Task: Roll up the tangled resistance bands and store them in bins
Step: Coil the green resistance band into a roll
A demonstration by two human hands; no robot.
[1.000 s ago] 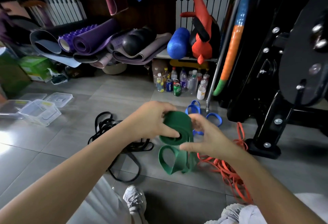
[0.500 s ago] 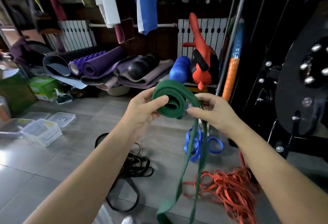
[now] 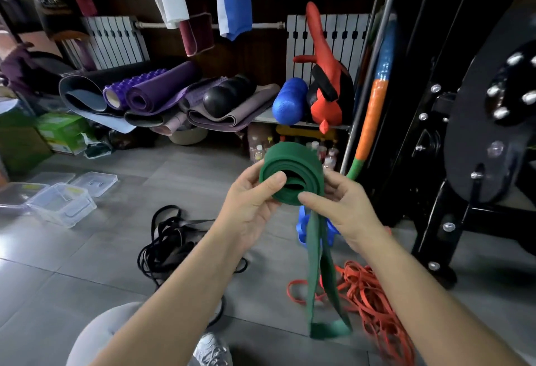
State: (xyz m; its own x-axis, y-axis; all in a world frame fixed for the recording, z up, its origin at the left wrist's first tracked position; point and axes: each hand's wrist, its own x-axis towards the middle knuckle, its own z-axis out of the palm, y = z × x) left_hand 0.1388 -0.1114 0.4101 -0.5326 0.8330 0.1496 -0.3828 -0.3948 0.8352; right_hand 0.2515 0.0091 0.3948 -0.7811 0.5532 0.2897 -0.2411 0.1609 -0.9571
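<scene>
While my left hand (image 3: 249, 203) and right hand (image 3: 343, 207) pinch the coiled green band (image 3: 291, 171) between them, its loose tail hangs below my grip.

Single head cam, wide-angle, faces fwd & down; left hand (image 3: 249, 201), right hand (image 3: 345, 209) close.

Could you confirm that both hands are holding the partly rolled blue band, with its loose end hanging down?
Not blue: the head view shows the left hand and right hand holding a partly rolled green band, loose end hanging down.
</scene>
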